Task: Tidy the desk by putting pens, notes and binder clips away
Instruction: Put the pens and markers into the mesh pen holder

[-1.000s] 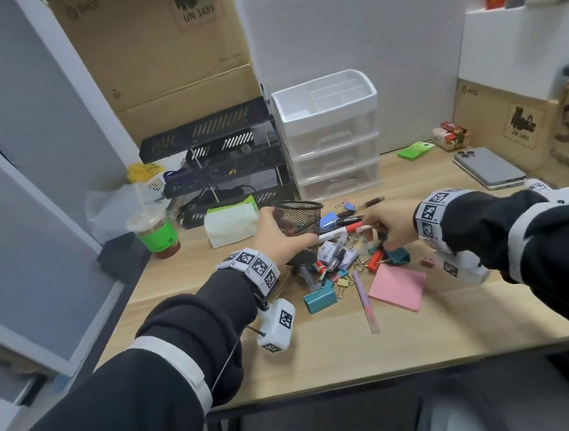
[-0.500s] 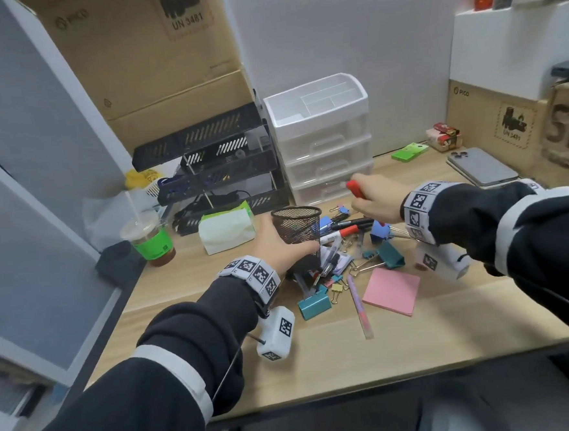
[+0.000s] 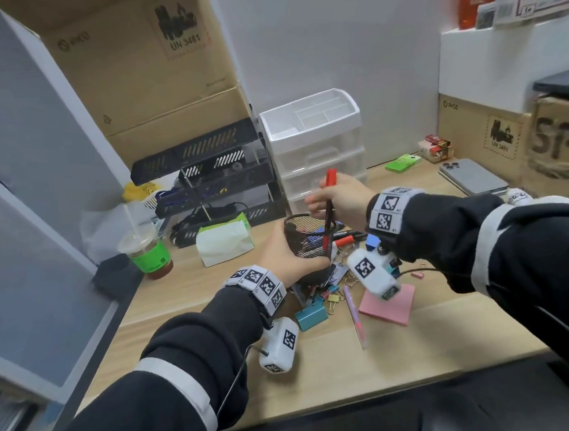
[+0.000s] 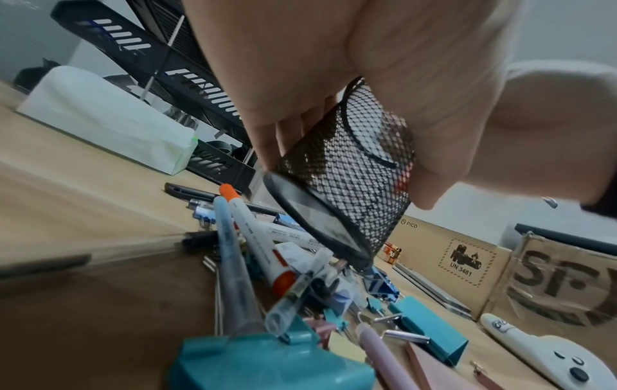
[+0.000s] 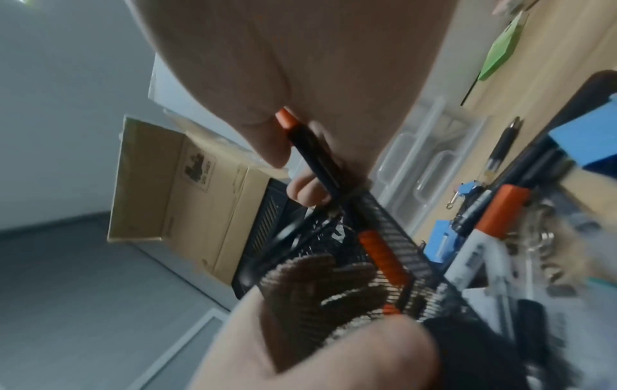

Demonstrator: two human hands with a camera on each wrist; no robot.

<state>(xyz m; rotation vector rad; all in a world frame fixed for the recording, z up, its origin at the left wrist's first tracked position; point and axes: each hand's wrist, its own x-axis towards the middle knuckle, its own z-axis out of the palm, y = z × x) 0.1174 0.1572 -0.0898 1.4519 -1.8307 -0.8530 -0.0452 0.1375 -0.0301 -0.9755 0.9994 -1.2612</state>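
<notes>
My left hand (image 3: 288, 260) grips a black mesh pen cup (image 3: 306, 235) and holds it tilted just above the desk, its base (image 4: 313, 219) off the wood. My right hand (image 3: 337, 199) pinches a red-capped black pen (image 3: 329, 212) that stands upright with its lower end inside the cup (image 5: 377, 232). Below lies a heap of pens (image 4: 254, 232), binder clips (image 3: 312, 316) and a pink pad of notes (image 3: 387, 304). A pink pen (image 3: 355, 314) lies in front of the heap.
A white drawer unit (image 3: 316, 139) with an open top tray stands behind the cup, beside black letter trays (image 3: 202, 174). A tissue pack (image 3: 224, 239) and an iced drink (image 3: 147, 251) are at the left. A phone (image 3: 472, 177) and green notes (image 3: 402, 163) lie at the right.
My right hand lifted the red-capped pen from the heap, swung it upright and lowered its end into the cup. My left hand raised and tilted the cup.
</notes>
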